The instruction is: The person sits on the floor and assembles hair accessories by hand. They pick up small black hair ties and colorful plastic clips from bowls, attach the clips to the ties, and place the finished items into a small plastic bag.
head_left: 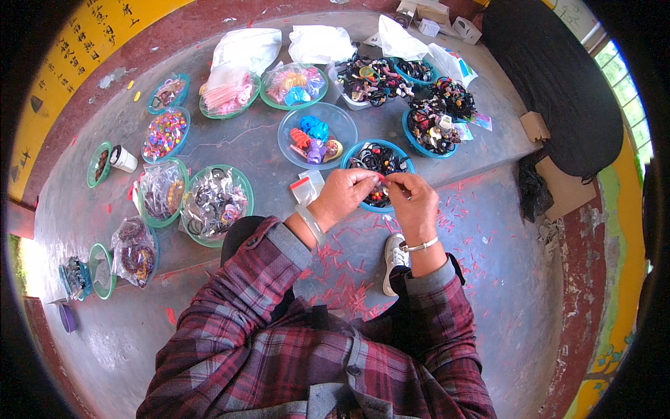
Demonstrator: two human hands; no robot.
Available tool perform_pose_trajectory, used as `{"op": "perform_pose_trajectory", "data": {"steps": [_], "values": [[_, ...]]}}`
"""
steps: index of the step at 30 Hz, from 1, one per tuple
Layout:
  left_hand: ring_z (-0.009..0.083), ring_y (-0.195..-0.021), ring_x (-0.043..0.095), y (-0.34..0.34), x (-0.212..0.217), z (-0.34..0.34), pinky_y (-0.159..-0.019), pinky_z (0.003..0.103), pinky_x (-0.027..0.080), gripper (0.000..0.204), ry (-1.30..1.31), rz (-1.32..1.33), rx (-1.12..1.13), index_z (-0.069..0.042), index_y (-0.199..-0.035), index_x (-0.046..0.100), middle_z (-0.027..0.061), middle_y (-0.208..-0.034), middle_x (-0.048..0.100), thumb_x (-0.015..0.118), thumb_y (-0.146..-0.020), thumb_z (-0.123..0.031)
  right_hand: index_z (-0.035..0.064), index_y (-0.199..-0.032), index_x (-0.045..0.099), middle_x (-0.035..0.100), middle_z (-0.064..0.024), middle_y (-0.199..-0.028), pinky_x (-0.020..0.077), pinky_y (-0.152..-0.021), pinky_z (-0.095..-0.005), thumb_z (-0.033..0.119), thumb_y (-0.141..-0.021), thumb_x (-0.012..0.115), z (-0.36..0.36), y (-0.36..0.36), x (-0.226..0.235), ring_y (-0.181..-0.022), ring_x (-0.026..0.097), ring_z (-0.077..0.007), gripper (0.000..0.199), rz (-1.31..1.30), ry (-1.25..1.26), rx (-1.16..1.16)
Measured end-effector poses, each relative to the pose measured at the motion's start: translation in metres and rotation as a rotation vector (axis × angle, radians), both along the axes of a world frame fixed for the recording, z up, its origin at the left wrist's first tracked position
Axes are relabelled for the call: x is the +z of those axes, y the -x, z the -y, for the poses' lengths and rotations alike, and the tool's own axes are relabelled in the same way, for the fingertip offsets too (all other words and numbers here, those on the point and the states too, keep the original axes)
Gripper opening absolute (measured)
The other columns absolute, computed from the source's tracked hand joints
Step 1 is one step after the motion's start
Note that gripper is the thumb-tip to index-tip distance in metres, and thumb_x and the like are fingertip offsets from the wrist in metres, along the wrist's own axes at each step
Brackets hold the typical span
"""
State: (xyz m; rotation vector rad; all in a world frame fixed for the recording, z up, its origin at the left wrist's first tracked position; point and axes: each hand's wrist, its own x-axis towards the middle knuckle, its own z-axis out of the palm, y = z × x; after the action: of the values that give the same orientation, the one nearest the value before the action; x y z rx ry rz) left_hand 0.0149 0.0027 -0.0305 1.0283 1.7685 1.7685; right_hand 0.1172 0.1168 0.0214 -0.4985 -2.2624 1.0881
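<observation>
A tiny item (pixel 383 187), too small to identify, is pinched between the fingertips of both hands just above a blue bowl (pixel 403 151) of dark hair ties. The left hand (pixel 343 194) and right hand (pixel 413 199) meet there, fingers pressed together. Beyond sit a clear bowl (pixel 343 122) of bright clips and green plates (pixel 244 183) of bagged trinkets.

Single head-worn fisheye view, looking steeply down, close above lap, floor and bowls (pixel 317 126)
</observation>
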Motion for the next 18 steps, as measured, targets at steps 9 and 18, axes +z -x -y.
{"op": "perform_pose_trajectory", "data": {"steps": [9,18], "values": [[0.0216,-0.081,0.062,-0.007,0.009,0.000,-0.070,0.030,0.048,0.023,0.025,-0.310,-0.010,0.004,-0.101,0.058,0.0155,-0.089,0.062,0.052,-0.086,-0.013,0.0068,-0.078,0.065,0.060,-0.0100,-0.072,0.0478,-0.057,-0.0355,0.011,-0.073,0.060,0.004,0.001,-0.005,-0.065,0.059,-0.0284,0.008,0.016,-0.289,-0.017],[0.0355,-0.087,0.057,-0.013,0.008,0.000,-0.073,0.035,0.047,0.018,0.096,-0.614,-0.034,0.002,-0.098,0.056,0.0188,-0.093,0.060,0.051,-0.082,-0.004,0.0067,-0.069,0.059,0.057,-0.0104,-0.068,0.0464,-0.059,-0.0400,0.014,-0.072,0.058,0.007,0.000,-0.010,-0.066,0.057,-0.0308,0.008,0.162,-0.584,-0.031]]}}
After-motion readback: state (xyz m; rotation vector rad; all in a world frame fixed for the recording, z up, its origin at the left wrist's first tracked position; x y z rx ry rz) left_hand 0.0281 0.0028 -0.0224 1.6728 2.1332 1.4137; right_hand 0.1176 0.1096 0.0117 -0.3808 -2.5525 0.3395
